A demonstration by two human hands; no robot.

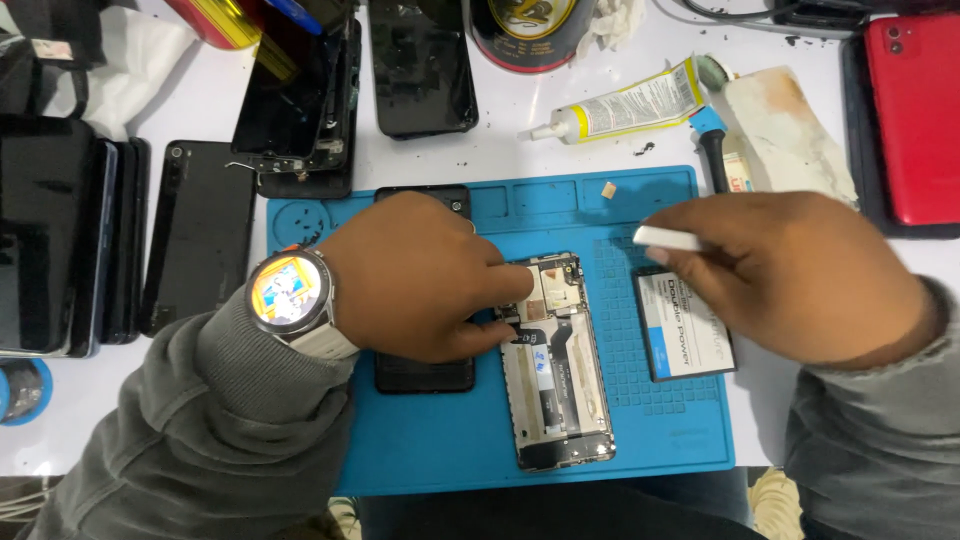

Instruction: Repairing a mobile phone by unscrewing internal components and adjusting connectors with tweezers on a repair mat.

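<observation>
Opened phone [556,385], back off, lies lengthwise mid blue work mat [440,440]. Left hand [420,280] rests on its upper end, fingertip pressing inner board, nothing gripped. Right hand [790,275] hovers just right, fingers pinched on small white tool [665,238]. Battery [685,335] on mat beneath right hand. Dark phone [425,372] under left hand. Glue tube [625,105] above mat. Red phone [915,115] far right.

opened phone frame [556,385] flat on blue mat; white stick [668,238] pinched
</observation>
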